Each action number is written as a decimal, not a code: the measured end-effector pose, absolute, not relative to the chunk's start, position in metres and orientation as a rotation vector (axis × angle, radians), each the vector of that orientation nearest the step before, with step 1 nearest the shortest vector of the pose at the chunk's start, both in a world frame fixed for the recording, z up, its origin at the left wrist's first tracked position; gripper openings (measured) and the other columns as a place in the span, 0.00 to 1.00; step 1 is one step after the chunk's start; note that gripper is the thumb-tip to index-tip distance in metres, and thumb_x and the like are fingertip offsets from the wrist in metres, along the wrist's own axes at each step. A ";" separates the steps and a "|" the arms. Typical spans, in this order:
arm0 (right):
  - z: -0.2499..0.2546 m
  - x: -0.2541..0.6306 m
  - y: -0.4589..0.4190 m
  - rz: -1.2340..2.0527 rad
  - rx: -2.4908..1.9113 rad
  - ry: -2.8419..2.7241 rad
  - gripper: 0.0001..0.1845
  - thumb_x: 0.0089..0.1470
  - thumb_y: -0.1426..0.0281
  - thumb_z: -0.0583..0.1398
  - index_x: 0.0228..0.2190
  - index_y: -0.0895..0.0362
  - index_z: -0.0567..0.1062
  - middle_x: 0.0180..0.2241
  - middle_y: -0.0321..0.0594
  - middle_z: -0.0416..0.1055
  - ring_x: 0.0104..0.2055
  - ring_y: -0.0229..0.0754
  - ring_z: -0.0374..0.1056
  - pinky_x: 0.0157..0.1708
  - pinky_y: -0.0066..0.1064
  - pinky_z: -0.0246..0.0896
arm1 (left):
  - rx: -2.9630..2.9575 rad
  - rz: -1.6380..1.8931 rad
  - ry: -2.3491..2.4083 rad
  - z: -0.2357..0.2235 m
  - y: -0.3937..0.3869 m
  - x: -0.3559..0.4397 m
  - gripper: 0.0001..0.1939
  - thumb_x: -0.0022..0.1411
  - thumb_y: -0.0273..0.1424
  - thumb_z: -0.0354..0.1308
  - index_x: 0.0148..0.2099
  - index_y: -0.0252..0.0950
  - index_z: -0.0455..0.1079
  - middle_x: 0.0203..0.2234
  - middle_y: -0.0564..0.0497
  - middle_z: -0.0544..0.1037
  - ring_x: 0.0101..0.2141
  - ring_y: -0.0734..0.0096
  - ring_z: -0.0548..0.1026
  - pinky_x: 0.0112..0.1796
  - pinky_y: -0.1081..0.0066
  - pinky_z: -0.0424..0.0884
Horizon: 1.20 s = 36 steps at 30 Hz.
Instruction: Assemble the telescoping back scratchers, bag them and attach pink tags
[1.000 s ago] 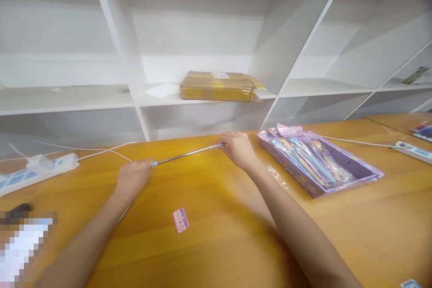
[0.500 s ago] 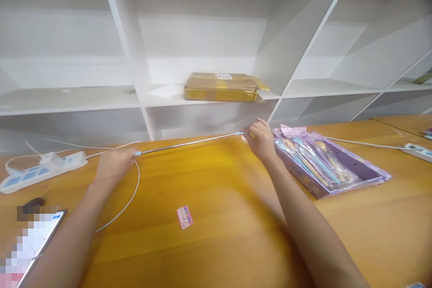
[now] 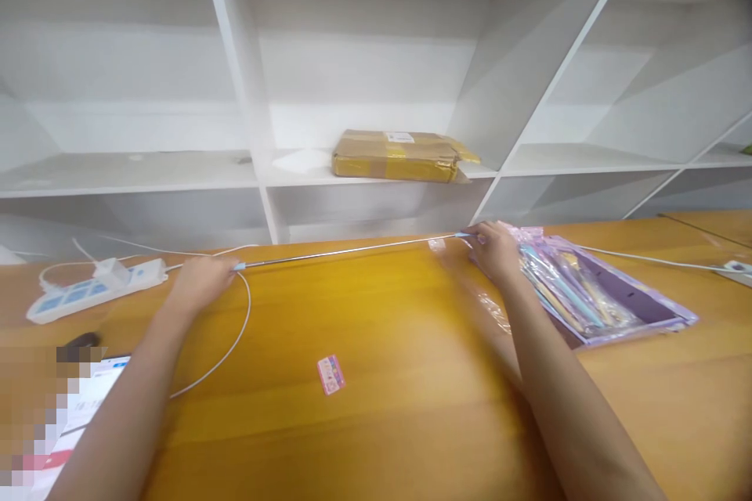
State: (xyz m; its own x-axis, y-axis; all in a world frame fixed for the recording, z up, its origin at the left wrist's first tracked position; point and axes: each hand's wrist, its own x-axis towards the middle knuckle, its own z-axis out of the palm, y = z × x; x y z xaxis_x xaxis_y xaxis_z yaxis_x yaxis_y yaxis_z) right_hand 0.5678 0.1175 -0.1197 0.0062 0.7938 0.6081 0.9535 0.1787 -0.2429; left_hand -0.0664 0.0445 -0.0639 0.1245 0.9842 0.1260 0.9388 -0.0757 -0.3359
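A thin telescopic metal rod (image 3: 352, 250) with light blue ends stretches almost level above the table. My left hand (image 3: 203, 282) is closed around its left end, near the power strip. My right hand (image 3: 497, 250) is closed on the other end, close to the purple box (image 3: 652, 305). The fingers hide most of both rod ends. In that box lie several long items in clear plastic sleeves (image 3: 564, 282). Clear, crinkled plastic (image 3: 493, 313) shows below my right hand; whether the hand holds it I cannot tell. A small pink card (image 3: 330, 374) lies on the table.
A white power strip (image 3: 94, 293) with a plugged-in charger and a cable (image 3: 240, 329) lies at left. A lit screen (image 3: 88, 399) is partly behind my left forearm. On the white shelf (image 3: 376, 180) behind sits a taped cardboard box (image 3: 393, 156).
My right hand has moved right, away from my left hand, and the rod between them is longer. The view has shifted slightly left.
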 end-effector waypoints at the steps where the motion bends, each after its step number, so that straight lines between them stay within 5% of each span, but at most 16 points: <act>1: -0.120 0.566 0.118 -0.308 -1.656 -1.830 0.11 0.65 0.68 0.58 0.41 0.57 0.81 0.42 0.51 0.78 0.48 0.53 0.70 0.52 0.39 0.63 | -2.083 0.191 -1.867 -0.065 0.045 -0.066 0.14 0.70 0.33 0.49 0.41 0.38 0.77 0.36 0.38 0.85 0.38 0.46 0.83 0.36 0.63 0.67; 17: -0.110 0.564 0.112 -0.044 -1.950 -2.018 0.19 0.63 0.77 0.56 0.50 0.58 0.81 0.49 0.52 0.80 0.50 0.49 0.74 0.48 0.33 0.64 | -2.167 0.109 -1.875 -0.071 0.051 -0.064 0.16 0.69 0.35 0.50 0.42 0.39 0.79 0.35 0.33 0.84 0.39 0.39 0.83 0.39 0.54 0.73; 24: -0.115 0.552 0.112 0.138 -2.220 -2.116 0.11 0.59 0.75 0.64 0.44 0.57 0.79 0.34 0.46 0.80 0.33 0.45 0.76 0.38 0.31 0.63 | -2.199 0.160 -1.856 -0.066 0.047 -0.060 0.14 0.70 0.34 0.52 0.41 0.39 0.79 0.37 0.36 0.85 0.40 0.45 0.83 0.41 0.58 0.74; 31: -0.113 0.525 0.104 -0.024 -2.394 -2.096 0.18 0.72 0.66 0.54 0.51 0.66 0.76 0.44 0.66 0.79 0.46 0.58 0.79 0.44 0.41 0.69 | -2.193 0.199 -1.973 -0.086 0.051 -0.045 0.17 0.70 0.34 0.50 0.45 0.37 0.81 0.37 0.34 0.85 0.40 0.44 0.84 0.41 0.58 0.74; 36: -0.111 0.470 0.096 -0.101 -2.320 -2.237 0.15 0.69 0.77 0.53 0.53 0.64 0.74 0.43 0.62 0.80 0.47 0.55 0.80 0.44 0.37 0.70 | -2.287 0.221 -2.034 -0.109 0.051 -0.003 0.18 0.70 0.31 0.48 0.47 0.38 0.81 0.38 0.34 0.85 0.41 0.48 0.85 0.41 0.60 0.75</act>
